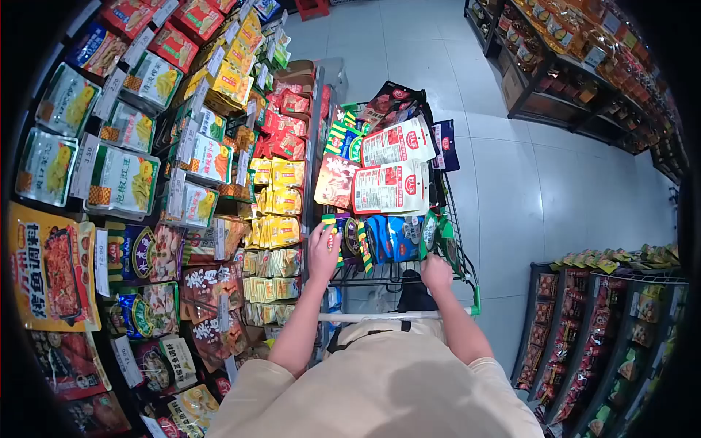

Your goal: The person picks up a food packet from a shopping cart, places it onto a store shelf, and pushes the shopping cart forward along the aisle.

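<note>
My left hand [323,252] is closed on the left edge of a purple seasoning packet [352,239] with green and yellow stripes, at the near end of the shopping cart [467,283]. My right hand [437,272] is curled shut at the lower end of a green packet [443,237]; its fingertips are hidden. Between the hands lie blue packets [394,237]. Farther up in the cart, white-and-red pouches [394,142] lie face down beside a red-brown pouch [337,180]. A dark packet [445,144] leans at the right side.
Shelves of hanging and stacked seasoning packets [131,182] with price tags rise close on the left. Boxes of yellow sachets [281,204] border the cart. Right of it runs the tiled floor [504,197], with a bottle shelf [562,44] beyond and a packet rack [584,328] nearer.
</note>
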The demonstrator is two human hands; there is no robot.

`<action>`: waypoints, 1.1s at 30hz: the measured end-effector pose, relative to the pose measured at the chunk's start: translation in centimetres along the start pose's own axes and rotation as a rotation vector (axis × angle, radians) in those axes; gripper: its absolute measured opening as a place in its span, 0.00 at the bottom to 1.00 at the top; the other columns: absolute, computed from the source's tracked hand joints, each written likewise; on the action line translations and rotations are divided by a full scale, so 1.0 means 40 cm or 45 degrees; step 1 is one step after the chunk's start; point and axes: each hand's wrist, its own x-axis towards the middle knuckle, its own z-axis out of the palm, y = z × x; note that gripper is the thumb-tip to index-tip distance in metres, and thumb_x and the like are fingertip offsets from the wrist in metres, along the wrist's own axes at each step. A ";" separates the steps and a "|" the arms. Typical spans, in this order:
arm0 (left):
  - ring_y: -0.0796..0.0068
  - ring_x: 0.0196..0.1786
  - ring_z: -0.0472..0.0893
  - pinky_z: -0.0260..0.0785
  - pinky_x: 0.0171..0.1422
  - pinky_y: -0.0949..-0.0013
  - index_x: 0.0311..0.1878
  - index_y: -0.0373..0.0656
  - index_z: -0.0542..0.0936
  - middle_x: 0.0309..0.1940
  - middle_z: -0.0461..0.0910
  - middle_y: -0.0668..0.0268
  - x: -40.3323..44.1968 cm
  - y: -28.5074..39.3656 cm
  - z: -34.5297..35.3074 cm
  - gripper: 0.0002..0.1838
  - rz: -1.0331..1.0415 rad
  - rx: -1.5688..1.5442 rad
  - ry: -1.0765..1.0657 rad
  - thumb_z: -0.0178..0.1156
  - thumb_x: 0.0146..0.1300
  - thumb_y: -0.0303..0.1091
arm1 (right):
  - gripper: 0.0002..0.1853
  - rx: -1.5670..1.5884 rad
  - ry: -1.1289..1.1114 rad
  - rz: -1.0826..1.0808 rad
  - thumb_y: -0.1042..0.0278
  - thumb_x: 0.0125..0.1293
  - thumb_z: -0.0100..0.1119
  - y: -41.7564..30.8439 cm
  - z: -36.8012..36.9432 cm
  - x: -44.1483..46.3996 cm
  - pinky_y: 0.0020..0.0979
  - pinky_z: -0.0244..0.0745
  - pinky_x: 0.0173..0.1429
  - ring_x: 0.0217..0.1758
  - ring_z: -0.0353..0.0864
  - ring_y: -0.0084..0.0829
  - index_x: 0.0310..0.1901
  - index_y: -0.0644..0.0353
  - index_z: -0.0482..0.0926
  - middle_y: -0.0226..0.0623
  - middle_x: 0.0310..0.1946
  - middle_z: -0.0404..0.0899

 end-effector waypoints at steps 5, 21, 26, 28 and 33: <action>0.47 0.68 0.70 0.64 0.72 0.53 0.65 0.36 0.73 0.66 0.69 0.45 0.162 0.167 0.208 0.29 0.223 0.234 -0.239 0.65 0.62 0.38 | 0.11 -0.056 0.022 0.011 0.65 0.63 0.52 0.022 -0.015 0.002 0.50 0.80 0.47 0.37 0.86 0.53 0.35 0.63 0.81 0.52 0.34 0.85; 0.47 0.51 0.82 0.74 0.55 0.52 0.50 0.38 0.80 0.46 0.84 0.50 0.236 0.164 0.438 0.13 0.059 -0.078 0.046 0.53 0.72 0.36 | 0.10 0.032 0.064 -0.020 0.65 0.63 0.53 0.018 0.009 0.009 0.50 0.81 0.43 0.34 0.86 0.52 0.33 0.62 0.80 0.51 0.31 0.84; 0.36 0.35 0.77 0.65 0.38 0.44 0.34 0.35 0.70 0.28 0.76 0.42 0.270 0.146 0.330 0.15 -0.196 -0.338 0.302 0.49 0.75 0.37 | 0.10 0.036 0.059 -0.048 0.64 0.62 0.55 0.022 0.012 0.011 0.48 0.82 0.44 0.35 0.86 0.50 0.33 0.62 0.80 0.50 0.32 0.84; 0.40 0.33 0.77 0.65 0.37 0.49 0.33 0.34 0.69 0.27 0.74 0.42 0.281 0.100 0.279 0.16 -0.256 -0.427 0.421 0.49 0.75 0.37 | 0.10 0.044 0.054 -0.056 0.65 0.63 0.54 0.018 0.007 0.008 0.49 0.81 0.45 0.36 0.86 0.50 0.34 0.64 0.80 0.51 0.32 0.84; 0.77 0.28 0.67 0.63 0.34 0.64 0.31 0.32 0.69 0.22 0.70 0.64 0.286 0.015 0.142 0.18 -0.273 -1.130 0.629 0.49 0.78 0.35 | 0.12 0.063 0.077 -0.092 0.64 0.66 0.53 0.011 -0.010 0.003 0.50 0.80 0.45 0.36 0.85 0.51 0.33 0.63 0.81 0.50 0.33 0.84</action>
